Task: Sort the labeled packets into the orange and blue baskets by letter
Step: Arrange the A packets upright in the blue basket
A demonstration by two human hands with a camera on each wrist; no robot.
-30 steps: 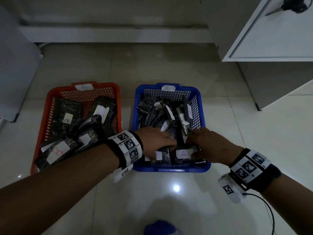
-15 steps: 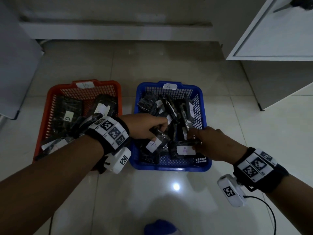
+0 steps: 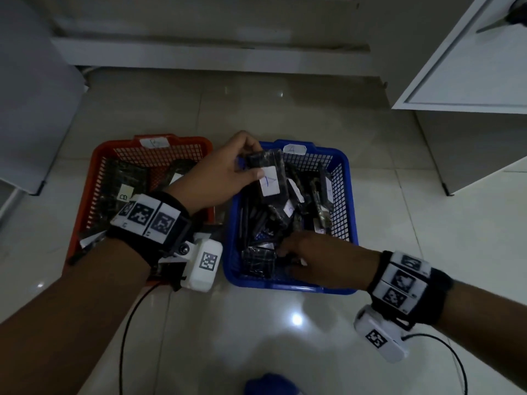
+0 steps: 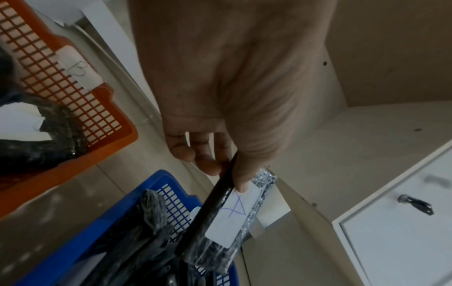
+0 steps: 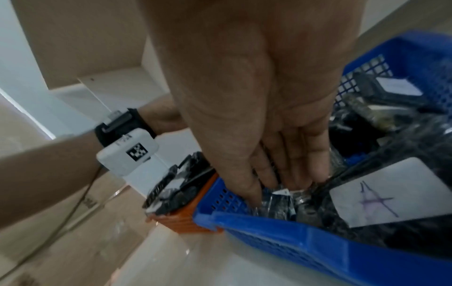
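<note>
Glossy black packet (image 3: pixel 268 172), meshed blue basket (image 3: pixel 346 195)

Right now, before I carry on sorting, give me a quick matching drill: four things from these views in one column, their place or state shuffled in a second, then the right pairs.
Things:
1. left hand
2. right hand
3. orange basket
4. blue basket

States:
a. tagged A on its far rim
b. fingers down among packets at the blue basket's near end
c. pinches an A packet above the blue basket
d. tagged B on its far rim

Pairs: 1-c, 2-b, 3-d, 4-a
</note>
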